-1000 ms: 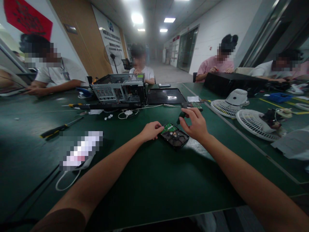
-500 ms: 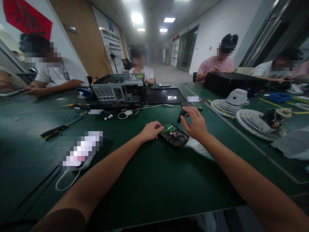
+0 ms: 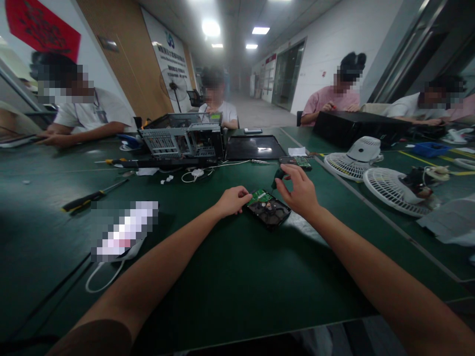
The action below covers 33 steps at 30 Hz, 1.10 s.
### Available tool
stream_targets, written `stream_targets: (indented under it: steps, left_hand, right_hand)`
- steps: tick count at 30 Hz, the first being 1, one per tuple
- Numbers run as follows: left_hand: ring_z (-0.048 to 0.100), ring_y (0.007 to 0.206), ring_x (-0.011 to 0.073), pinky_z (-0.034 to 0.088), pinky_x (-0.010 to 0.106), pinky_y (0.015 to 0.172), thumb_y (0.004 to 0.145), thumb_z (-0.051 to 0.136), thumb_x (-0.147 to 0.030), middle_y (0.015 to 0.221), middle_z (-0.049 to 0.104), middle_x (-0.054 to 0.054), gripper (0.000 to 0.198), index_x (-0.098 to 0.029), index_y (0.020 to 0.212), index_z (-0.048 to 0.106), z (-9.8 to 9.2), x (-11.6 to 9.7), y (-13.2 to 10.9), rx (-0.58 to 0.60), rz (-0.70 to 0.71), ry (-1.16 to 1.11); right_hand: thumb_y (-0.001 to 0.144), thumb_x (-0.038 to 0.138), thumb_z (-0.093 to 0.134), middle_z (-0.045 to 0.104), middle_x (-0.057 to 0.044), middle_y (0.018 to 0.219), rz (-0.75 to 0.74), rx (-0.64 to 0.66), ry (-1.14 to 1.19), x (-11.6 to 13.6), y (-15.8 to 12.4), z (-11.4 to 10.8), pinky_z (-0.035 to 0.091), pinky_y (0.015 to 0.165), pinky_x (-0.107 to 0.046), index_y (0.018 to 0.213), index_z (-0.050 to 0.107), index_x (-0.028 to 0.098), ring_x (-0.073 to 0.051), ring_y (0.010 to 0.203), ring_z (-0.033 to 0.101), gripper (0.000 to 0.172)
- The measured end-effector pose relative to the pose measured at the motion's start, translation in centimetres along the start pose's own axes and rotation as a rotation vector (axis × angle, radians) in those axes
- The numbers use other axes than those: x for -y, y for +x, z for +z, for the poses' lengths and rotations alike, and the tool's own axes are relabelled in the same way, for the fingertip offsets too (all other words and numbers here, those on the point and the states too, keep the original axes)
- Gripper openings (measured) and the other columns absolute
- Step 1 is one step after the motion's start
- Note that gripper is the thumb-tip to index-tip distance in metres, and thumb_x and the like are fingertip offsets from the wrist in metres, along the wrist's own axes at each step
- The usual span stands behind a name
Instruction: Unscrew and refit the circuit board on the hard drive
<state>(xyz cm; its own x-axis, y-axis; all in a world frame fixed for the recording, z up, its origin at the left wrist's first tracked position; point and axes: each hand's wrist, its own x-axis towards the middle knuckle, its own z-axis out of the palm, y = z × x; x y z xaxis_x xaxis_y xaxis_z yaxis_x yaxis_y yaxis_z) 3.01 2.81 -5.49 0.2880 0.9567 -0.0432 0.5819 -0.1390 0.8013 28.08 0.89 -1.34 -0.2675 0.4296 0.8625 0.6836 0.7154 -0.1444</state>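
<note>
A hard drive (image 3: 272, 212) lies on the green table with its green circuit board facing up. At its left corner, my left hand (image 3: 233, 200) is closed, thumb and fingers gripping the edge. My right hand (image 3: 300, 192) pinches the dark green handle of a small screwdriver (image 3: 277, 178) between thumb and fingers. The screwdriver stands nearly upright over the far right edge of the board, its thin shaft pointing down at the drive. Whether the tip sits in a screw is too small to tell.
Beyond the drive are an open computer case (image 3: 181, 141), a dark flat panel (image 3: 255, 147) and another circuit-board unit (image 3: 296, 162). A long screwdriver (image 3: 94, 196) and a blurred-out phone (image 3: 124, 232) lie left. White fan parts (image 3: 393, 190) are right. Several people sit around the table.
The fingers of my right hand have shifted slightly on the screwdriver handle. My left hand and the hard drive have stayed in place.
</note>
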Motion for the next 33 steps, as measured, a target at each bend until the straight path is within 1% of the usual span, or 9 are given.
stream_targets:
  steps: [4, 10, 16, 21, 26, 30, 33]
  left_hand:
    - [0.062, 0.050, 0.0076, 0.043, 0.016, 0.038, 0.096, 0.062, -0.044, 0.096, 0.071, 0.004, 0.029, -0.019, 0.112, 0.065, -0.01, -0.08, 0.01, 0.000, -0.017, 0.017]
    - [0.063, 0.050, 0.0085, 0.043, 0.018, 0.037, 0.096, 0.061, -0.044, 0.098, 0.072, 0.005, 0.029, -0.019, 0.111, 0.065, 0.01, 0.21, 0.13, -0.001, 0.014, 0.015]
    - [0.063, 0.050, 0.0086, 0.042, 0.017, 0.038, 0.097, 0.061, -0.045, 0.097, 0.072, 0.005, 0.030, -0.019, 0.111, 0.065, 0.01, 0.33, 0.23, 0.004, 0.008, 0.019]
    - [0.062, 0.049, 0.0084, 0.042, 0.017, 0.038, 0.096, 0.062, -0.044, 0.097, 0.072, 0.005, 0.030, -0.019, 0.112, 0.065, 0.08, 0.40, 0.27, 0.001, 0.008, 0.009]
    - [0.063, 0.049, 0.0089, 0.042, 0.017, 0.037, 0.096, 0.061, -0.045, 0.096, 0.072, 0.005, 0.030, -0.019, 0.111, 0.065, 0.08, 0.55, 0.35, 0.002, 0.018, 0.012]
    - [0.063, 0.050, 0.0092, 0.043, 0.018, 0.036, 0.096, 0.061, -0.046, 0.098, 0.072, 0.005, 0.031, -0.019, 0.111, 0.065, 0.06, 0.55, 0.39, 0.002, 0.017, 0.021]
    - [0.063, 0.050, 0.0091, 0.043, 0.018, 0.037, 0.096, 0.061, -0.046, 0.097, 0.072, 0.005, 0.031, -0.019, 0.111, 0.065, 0.13, 0.53, 0.38, -0.003, 0.010, 0.019]
  right_hand:
    - [0.092, 0.031, 0.069, 0.065, -0.014, 0.130, -0.012, -0.034, -0.039, -0.34, 0.00, 0.03, 0.062, 0.087, -0.045, 0.131, 0.057, 0.022, -0.028, 0.106, 0.069, 0.042]
    - [0.092, 0.032, 0.069, 0.067, -0.013, 0.130, -0.022, -0.052, -0.032, -0.08, 0.03, 0.03, 0.062, 0.088, -0.045, 0.127, 0.058, 0.023, -0.026, 0.102, 0.071, 0.038]
    - [0.090, 0.034, 0.072, 0.070, -0.013, 0.120, -0.024, -0.059, -0.070, -0.03, -0.02, -0.08, 0.062, 0.083, -0.043, 0.123, 0.062, 0.023, -0.026, 0.097, 0.072, 0.036]
    - [0.090, 0.031, 0.072, 0.068, -0.013, 0.117, -0.066, -0.055, -0.087, -0.14, 0.08, -0.26, 0.061, 0.084, -0.043, 0.125, 0.061, 0.022, -0.027, 0.098, 0.070, 0.038]
    - [0.091, 0.027, 0.066, 0.066, -0.014, 0.114, -0.093, -0.039, -0.086, 0.06, 0.14, -0.43, 0.060, 0.087, -0.044, 0.130, 0.060, 0.021, -0.027, 0.100, 0.068, 0.041]
    - [0.091, 0.025, 0.064, 0.065, -0.014, 0.114, -0.087, -0.019, -0.089, 0.07, 0.06, -0.43, 0.059, 0.088, -0.045, 0.134, 0.059, 0.021, -0.028, 0.101, 0.067, 0.043]
    - [0.091, 0.025, 0.063, 0.065, -0.015, 0.120, -0.058, -0.012, -0.085, -0.03, 0.05, -0.39, 0.059, 0.089, -0.045, 0.133, 0.058, 0.021, -0.028, 0.104, 0.067, 0.043]
